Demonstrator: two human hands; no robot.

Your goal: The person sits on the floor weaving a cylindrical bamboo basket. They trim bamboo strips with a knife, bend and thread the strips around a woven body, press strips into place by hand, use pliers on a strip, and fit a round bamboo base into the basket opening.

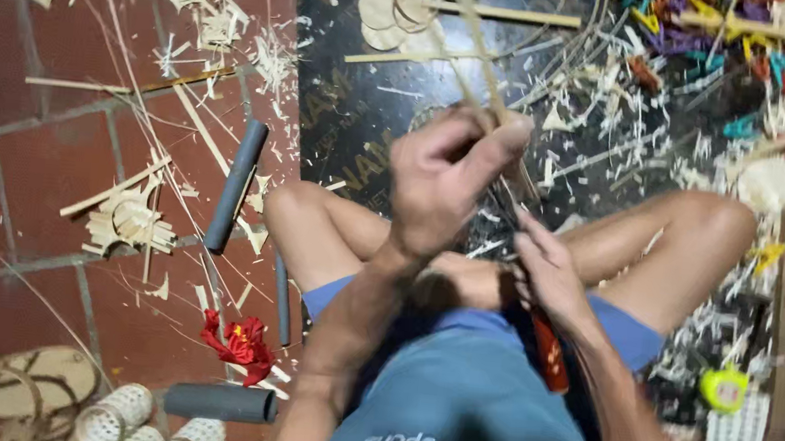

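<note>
I sit cross-legged on the floor in blue shorts. My left hand [444, 182] is raised above my knees and closed around thin bamboo strips [475, 41] that run up and away towards the top of the view. My right hand [550, 274] is lower, just right of the left one, and grips a knife with a red-orange handle [550, 353]. Its dark blade [506, 206] points up towards the strips below my left hand. Whether the blade touches the strips is blurred.
Bamboo shavings [124, 219] litter the red tile floor and a black board [358, 83]. Grey tubes [235, 186] [220, 401] lie at left, near a red flower-like piece [237, 342] and small woven cylinders [115, 414]. Round discs [389, 4], coloured clips [699, 29] and a yellow-green tape measure [724, 387] lie around.
</note>
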